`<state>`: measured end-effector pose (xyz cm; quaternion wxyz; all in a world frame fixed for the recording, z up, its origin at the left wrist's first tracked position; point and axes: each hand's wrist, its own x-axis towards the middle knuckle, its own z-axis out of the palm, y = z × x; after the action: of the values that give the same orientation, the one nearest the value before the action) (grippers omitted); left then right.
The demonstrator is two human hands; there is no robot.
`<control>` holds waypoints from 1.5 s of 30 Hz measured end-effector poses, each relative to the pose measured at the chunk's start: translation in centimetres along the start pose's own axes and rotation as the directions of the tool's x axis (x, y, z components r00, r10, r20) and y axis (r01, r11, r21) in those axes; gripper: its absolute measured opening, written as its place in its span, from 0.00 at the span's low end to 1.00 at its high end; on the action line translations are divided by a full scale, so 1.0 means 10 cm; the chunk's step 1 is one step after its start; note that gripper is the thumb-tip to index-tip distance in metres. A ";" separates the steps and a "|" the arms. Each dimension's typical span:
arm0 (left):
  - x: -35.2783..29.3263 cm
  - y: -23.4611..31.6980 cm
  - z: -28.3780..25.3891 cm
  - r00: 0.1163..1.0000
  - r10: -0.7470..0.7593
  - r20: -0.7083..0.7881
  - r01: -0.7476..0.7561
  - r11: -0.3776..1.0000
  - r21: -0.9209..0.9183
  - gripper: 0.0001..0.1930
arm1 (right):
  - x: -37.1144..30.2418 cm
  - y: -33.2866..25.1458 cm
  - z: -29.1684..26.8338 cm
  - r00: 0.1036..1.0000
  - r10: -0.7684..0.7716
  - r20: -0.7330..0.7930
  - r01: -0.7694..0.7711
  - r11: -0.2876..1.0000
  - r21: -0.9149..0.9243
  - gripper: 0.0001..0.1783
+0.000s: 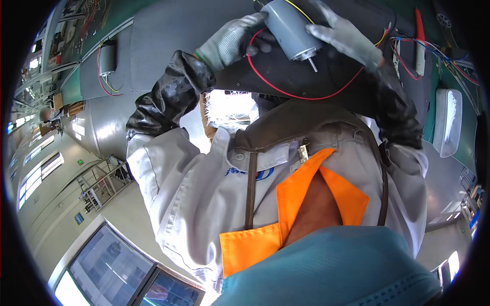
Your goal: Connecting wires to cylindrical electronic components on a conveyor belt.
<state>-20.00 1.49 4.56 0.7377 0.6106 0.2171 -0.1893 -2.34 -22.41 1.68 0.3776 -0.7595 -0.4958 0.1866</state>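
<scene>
To your left, another motor (107, 60) lies untouched on the table (168, 51). Your left hand (232, 42), fingers curled, steadies the grey motor (292, 30), lifted but not yet set down; its red wire (306, 98) loops free. Your right hand (347, 38), fingers partly spread, braces the other side.

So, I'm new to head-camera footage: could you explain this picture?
A head-worn fisheye camera looks down, so straight edges bend. No robot here: the gloved left hand and right hand belong to the wearer. Between them they hold a grey cylinder with a metal shaft, probably a motor; a red wire loops near it. On the dark work surface, a second cylinder lies off to the left and a red-and-white stick to the right.
</scene>
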 end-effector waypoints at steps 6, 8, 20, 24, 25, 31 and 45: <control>0.04 0.17 -0.17 0.981 -0.175 -0.082 0.166 0.981 -0.103 0.27 | -0.45 -0.29 -0.51 0.633 0.239 0.736 -0.681 0.625 0.382 0.44; -0.06 0.36 0.01 0.985 -0.135 -0.108 0.127 0.988 -0.084 0.31 | -0.59 -0.55 -0.53 0.738 0.240 0.631 -0.604 0.653 0.457 0.39; 0.58 0.21 0.54 0.889 0.086 -0.449 0.168 0.853 0.494 0.33 | 0.37 -1.01 1.98 0.745 -0.528 0.407 0.415 0.845 0.338 0.13; 0.69 0.09 -0.24 0.732 0.490 -0.473 0.201 0.509 0.837 0.33 | 0.03 -1.34 1.21 0.570 -0.743 0.352 0.564 0.665 0.490 0.19; 0.82 0.00 -0.38 0.634 0.745 -0.208 0.157 0.139 0.978 0.32 | -0.07 -1.28 0.91 0.562 -0.746 0.359 0.606 0.666 0.436 0.20; 0.87 0.25 0.15 0.625 0.766 -0.151 -0.019 0.209 0.978 0.26 | -2.00 0.06 -1.54 0.930 0.153 -0.334 0.019 0.888 0.459 0.14; 0.31 -0.01 0.52 0.749 0.655 -0.097 -0.050 0.202 0.978 0.17 | -2.35 1.63 -2.48 0.267 0.502 -0.822 -0.910 0.412 -0.044 0.11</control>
<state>-16.97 -3.64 3.63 0.1719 0.9782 0.0920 0.0711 13.67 -56.65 3.13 0.1797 -0.9750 0.0796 -0.1038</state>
